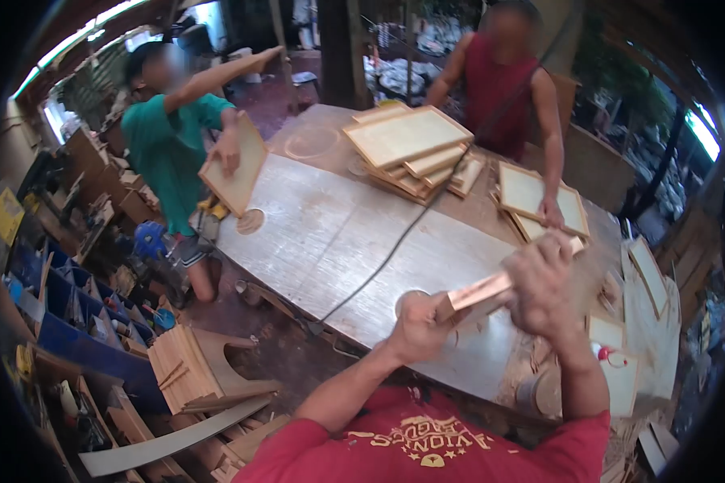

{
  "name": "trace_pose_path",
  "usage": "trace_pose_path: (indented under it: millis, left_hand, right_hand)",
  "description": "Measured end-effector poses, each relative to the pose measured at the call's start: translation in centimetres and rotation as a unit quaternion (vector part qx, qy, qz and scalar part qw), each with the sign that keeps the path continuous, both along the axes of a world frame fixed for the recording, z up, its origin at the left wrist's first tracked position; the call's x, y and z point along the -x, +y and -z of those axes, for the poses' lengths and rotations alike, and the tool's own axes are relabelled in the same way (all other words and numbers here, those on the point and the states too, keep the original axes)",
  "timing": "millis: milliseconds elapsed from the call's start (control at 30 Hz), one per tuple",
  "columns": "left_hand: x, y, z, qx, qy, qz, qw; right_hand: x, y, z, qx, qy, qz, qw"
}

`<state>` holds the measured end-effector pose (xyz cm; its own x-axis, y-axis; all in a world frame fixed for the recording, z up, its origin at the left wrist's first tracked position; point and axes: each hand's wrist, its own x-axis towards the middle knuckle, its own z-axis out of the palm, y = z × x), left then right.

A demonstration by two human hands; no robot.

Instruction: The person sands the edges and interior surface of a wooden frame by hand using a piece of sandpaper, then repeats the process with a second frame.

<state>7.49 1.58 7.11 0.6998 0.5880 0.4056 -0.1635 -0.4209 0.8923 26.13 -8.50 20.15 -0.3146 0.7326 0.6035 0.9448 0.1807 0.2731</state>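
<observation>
A light wooden framed panel [483,294] is held up above the metal-topped table, seen nearly edge-on. My left hand [423,326] is closed around its near left end. Around the edge toward the far right end, my right hand [544,282] is curled, somewhat blurred by motion. Whether anything small lies under those right fingers is hidden. A short bit of the panel's end shows past the right hand. Below and beside my left hand, a round disc [412,301] lies on the table, partly covered by the hand.
The worktable [338,217] carries a stack of framed panels [411,137] and more frames [544,201] under a co-worker's hand. Another co-worker in green holds a panel [238,165] at the left. A black cable [387,258] crosses the tabletop. Wood pieces [193,366] crowd the lower left.
</observation>
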Motion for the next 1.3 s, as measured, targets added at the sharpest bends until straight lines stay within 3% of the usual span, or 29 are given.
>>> trace_pose_path:
  millis: [67, 133, 200, 300, 367, 500, 600, 700, 767, 900, 967, 1033, 1100, 1167, 1300]
  left_hand:
    - [-0.5, 0.2, 0.6, 0.052, -0.029, 0.065, 0.996]
    - [-0.7, -0.1, -0.6, 0.177, -0.095, 0.085, 0.976]
    - [-0.2, -0.4, -1.4, 0.073, -0.062, 0.032, 0.995]
    - [0.2, -1.1, -2.2, -0.016, -0.080, -0.003, 0.997]
    - [0.0, -1.1, -1.2, 0.033, -0.106, 0.011, 0.994]
    - [-0.4, -1.1, -2.3, 0.044, -0.066, -0.018, 0.997]
    - [-1.0, -0.6, -3.0, 0.043, -0.051, -0.017, 0.998]
    - [-1.5, -1.6, -3.1, 0.148, -0.136, 0.030, 0.979]
    - [-1.3, -1.6, -2.5, 0.128, -0.120, 0.042, 0.984]
    - [-0.4, -1.0, -0.4, 0.098, -0.120, 0.030, 0.987]
    - [-0.3, -1.3, -1.4, 0.051, -0.093, -0.017, 0.994]
    - [-0.6, -1.6, -2.2, 0.033, -0.076, -0.043, 0.996]
    - [-0.6, -1.5, -1.5, 0.039, -0.074, -0.040, 0.996]
    - [-1.0, -1.3, -1.5, 0.047, -0.078, -0.033, 0.995]
    - [-0.6, -2.6, -3.8, 0.073, -0.147, -0.048, 0.985]
  right_hand:
    - [-2.5, -1.4, -0.2, 0.019, 0.025, 0.012, 0.999]
    - [-0.2, -1.2, 0.1, 0.040, 0.095, 0.042, 0.994]
    - [4.0, 0.1, 1.2, 0.071, 0.177, 0.035, 0.981]
    - [6.4, 0.1, 1.5, 0.021, 0.091, -0.014, 0.996]
    - [4.1, -0.1, 1.9, 0.008, 0.074, -0.042, 0.996]
    - [-7.0, -2.0, 0.2, 0.013, 0.097, 0.087, 0.991]
    - [-4.7, -2.0, 0.1, 0.030, 0.122, 0.080, 0.989]
    - [2.7, 0.0, 1.4, 0.043, 0.143, -0.002, 0.989]
    - [6.6, 0.4, 0.9, 0.040, 0.124, -0.050, 0.990]
    - [5.1, -0.1, 1.5, 0.046, 0.128, -0.076, 0.988]
    - [0.1, -0.7, 1.8, 0.045, 0.123, 0.007, 0.991]
    - [-3.9, -1.7, -0.3, 0.113, 0.153, 0.106, 0.976]
    - [-4.8, -2.2, -0.1, 0.071, 0.109, 0.097, 0.987]
    - [-3.0, -1.3, -0.2, 0.064, 0.083, 0.053, 0.993]
    - [6.9, 0.5, 0.2, 0.080, 0.139, -0.055, 0.985]
